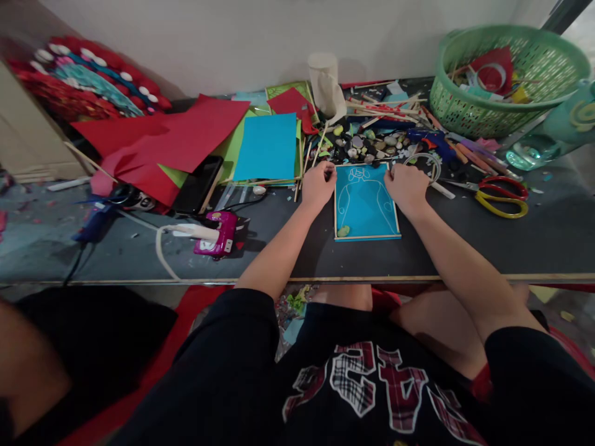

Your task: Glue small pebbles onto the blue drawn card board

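A small blue card (365,203) framed with thin wooden sticks lies on the dark table (511,241), with a white line drawing of a figure on it and a green pebble at its lower left corner. My left hand (318,184) rests at the card's top left corner, fingers curled in a pinch on something I cannot make out. At the top right corner sits my right hand (406,188), fingers curled down onto the frame's edge. A pile of small painted pebbles (372,145) lies just beyond the card.
Red and blue paper sheets (186,139) and a black phone (198,184) lie left. A pink device (218,233) with a white cord sits front left. Scissors (502,195) lie right, a green basket (506,77) back right, a white roll (324,83) behind.
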The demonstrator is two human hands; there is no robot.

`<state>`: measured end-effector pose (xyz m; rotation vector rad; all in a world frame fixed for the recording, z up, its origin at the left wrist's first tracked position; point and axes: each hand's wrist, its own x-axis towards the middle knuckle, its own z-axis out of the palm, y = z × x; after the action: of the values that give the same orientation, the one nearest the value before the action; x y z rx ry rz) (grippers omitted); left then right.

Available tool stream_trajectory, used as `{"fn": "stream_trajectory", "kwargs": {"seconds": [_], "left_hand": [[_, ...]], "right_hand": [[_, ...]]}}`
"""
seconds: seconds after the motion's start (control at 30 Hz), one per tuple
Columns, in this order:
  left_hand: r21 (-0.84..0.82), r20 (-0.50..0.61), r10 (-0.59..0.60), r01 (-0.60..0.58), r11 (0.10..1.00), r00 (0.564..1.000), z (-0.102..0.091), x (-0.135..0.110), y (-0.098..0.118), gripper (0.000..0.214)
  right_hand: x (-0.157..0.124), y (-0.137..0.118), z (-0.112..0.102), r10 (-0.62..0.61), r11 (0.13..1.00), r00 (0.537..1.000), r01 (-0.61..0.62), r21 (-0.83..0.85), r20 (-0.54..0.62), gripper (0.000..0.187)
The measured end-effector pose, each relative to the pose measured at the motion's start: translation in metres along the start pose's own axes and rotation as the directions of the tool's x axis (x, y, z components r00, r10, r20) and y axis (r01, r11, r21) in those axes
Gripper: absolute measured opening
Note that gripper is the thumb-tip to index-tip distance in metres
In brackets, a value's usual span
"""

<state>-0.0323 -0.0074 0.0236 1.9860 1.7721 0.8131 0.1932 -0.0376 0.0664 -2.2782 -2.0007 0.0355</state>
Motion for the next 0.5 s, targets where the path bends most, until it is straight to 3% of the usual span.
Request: {"fn": "stream_trajectory", "kwargs": {"seconds": [0.17,0.4,0.5], "left_hand": [[0.121,0.091,0.154,-0.165,0.979,0.984,-0.007,-0.016,0.000,0.028],[0.232,0.133,0.194,-0.220,0.948,0.972,-0.006,-0.015,0.008,0.037],[0.307,0.116,0.171,-0.199,0.931,0.978,-0.006,-0.020,0.017,0.041]], "right_hand": [[0.001,0.004,-0.001,-0.017,1.000,1.000,0.017,-0.004,-0.001,0.038],[-0.002,0.026,-0.021,0.032,0.999,0.996,-0.032,0.001,-0.085,0.032],[-0.002,0.029,-0.022,-0.041,0.997,0.998,0.038,-0.065,-0.041,0.029]]}}
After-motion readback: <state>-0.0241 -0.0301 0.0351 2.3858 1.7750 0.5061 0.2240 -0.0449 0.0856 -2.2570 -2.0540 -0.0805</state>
